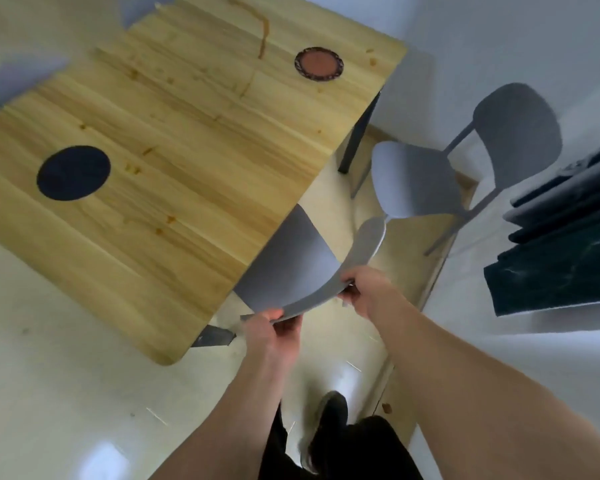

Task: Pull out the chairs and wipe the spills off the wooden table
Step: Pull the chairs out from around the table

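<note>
While spills (262,36) streak table (174,140) — left hand (274,323); right hand (361,289) | both grip chair (291,261) backrest

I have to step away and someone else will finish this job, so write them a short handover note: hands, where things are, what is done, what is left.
Left hand: grip on the backrest edge of the near grey chair.
Right hand: grip on the same backrest, further along.
That chair's seat is partly under the wooden table.
The second grey chair stands clear of the table's corner, on the right.
On the table: a long brown spill and scattered brown drips, a dark round mat and a reddish round coaster.
Done: one chair out.
Left: pull this chair clear, check the far side, where blurred grey shapes may be more chairs, then wipe the spills. No cloth is in view.
</note>
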